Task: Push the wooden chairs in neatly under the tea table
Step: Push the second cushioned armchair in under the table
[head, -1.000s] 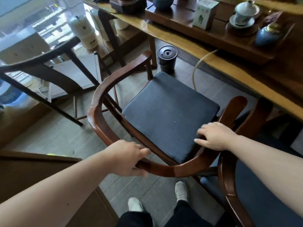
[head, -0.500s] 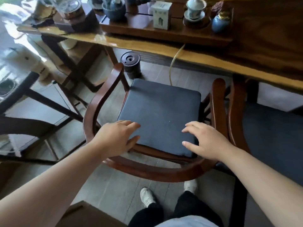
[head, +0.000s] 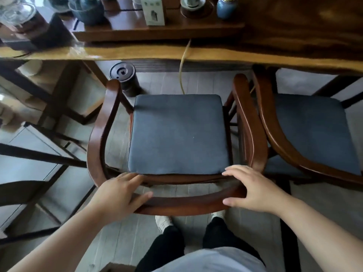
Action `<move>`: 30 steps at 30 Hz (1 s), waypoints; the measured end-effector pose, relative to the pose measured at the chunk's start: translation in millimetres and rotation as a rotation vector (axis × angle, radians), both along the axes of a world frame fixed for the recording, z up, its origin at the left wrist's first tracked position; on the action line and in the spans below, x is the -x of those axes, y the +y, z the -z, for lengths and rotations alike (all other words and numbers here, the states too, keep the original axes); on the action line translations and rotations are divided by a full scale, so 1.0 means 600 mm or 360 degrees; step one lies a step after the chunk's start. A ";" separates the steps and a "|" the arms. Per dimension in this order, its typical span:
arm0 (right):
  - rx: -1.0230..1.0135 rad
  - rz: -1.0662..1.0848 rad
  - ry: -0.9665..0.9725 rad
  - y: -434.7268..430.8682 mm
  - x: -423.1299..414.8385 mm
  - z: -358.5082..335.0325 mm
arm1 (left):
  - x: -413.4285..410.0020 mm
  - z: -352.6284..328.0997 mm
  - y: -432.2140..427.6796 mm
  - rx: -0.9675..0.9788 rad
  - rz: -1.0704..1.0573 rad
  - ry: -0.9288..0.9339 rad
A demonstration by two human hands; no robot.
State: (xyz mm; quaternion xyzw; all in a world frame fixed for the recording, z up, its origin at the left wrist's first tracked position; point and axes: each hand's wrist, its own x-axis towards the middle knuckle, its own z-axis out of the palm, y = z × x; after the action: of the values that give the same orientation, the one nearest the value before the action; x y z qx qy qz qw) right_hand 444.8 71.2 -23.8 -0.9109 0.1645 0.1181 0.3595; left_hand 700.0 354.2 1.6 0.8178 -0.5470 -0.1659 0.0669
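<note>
My left hand [head: 117, 195] and right hand [head: 253, 190] rest on the near curved back rail of the wooden chair [head: 182, 205], fingers draped over it loosely, not clenched. The chair faces the tea table [head: 216, 54] squarely, but only its arm tips reach the table edge; I judge it needs a push farther in. On the right, a second chair [head: 314, 130] sits partly under already.

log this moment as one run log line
step: pushing chair in | left hand: on back rail | right hand: on back rail | tea table: seat not yet under
</note>
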 end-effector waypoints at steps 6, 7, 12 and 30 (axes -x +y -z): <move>0.0271 -0.0159 -0.0111 0.080 -0.012 0.030 | -0.011 0.028 0.012 0.0014 0.0383 0.0254; 0.0319 -0.0115 -0.0202 0.089 -0.015 0.035 | -0.007 0.031 0.016 0.0043 0.0465 0.0214; 0.0343 0.0003 -0.0263 0.099 -0.005 0.051 | -0.016 0.063 0.025 -0.0015 0.0762 0.0070; 0.0413 -0.0263 -0.0211 0.057 -0.116 0.029 | -0.139 0.054 -0.018 0.0021 0.0648 -0.0167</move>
State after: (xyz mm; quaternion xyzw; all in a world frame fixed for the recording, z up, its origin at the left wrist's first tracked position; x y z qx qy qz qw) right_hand 514.1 105.6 -41.2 -0.9659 0.0789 0.0647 0.2379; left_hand 783.2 343.1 -31.0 0.6975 -0.7048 -0.1295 0.0088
